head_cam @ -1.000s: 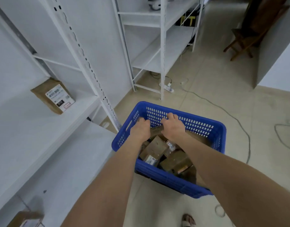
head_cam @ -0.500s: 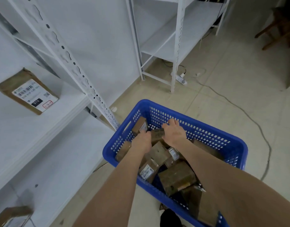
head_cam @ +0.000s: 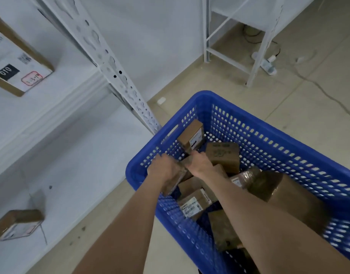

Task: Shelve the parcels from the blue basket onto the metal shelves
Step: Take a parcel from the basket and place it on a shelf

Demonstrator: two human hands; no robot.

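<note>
A small brown parcel (head_cam: pixel 176 180) is gripped between both hands inside the blue basket (head_cam: pixel 249 135), close to its left wall. The left hand (head_cam: pixel 163 170) is curled over the parcel's top, and the right hand (head_cam: pixel 199 165) is wrapped around its other end. More brown parcels are piled in the basket: one with a white label (head_cam: pixel 191 137) stands against the far wall, a plain one (head_cam: pixel 222 155) lies beside it, and a labelled one (head_cam: pixel 193 204) is seen between the forearms. The basket is set on a beige tiled floor (head_cam: pixel 308 99), just beside a perforated white post (head_cam: pixel 118 80) of the metal shelves (head_cam: pixel 81 155). On the upper shelf a parcel marked "010" (head_cam: pixel 18 66) is laid flat; on the lower shelf another parcel (head_cam: pixel 18 224) is blurred. A power strip (head_cam: pixel 269 67) lies on the floor farther back.
</note>
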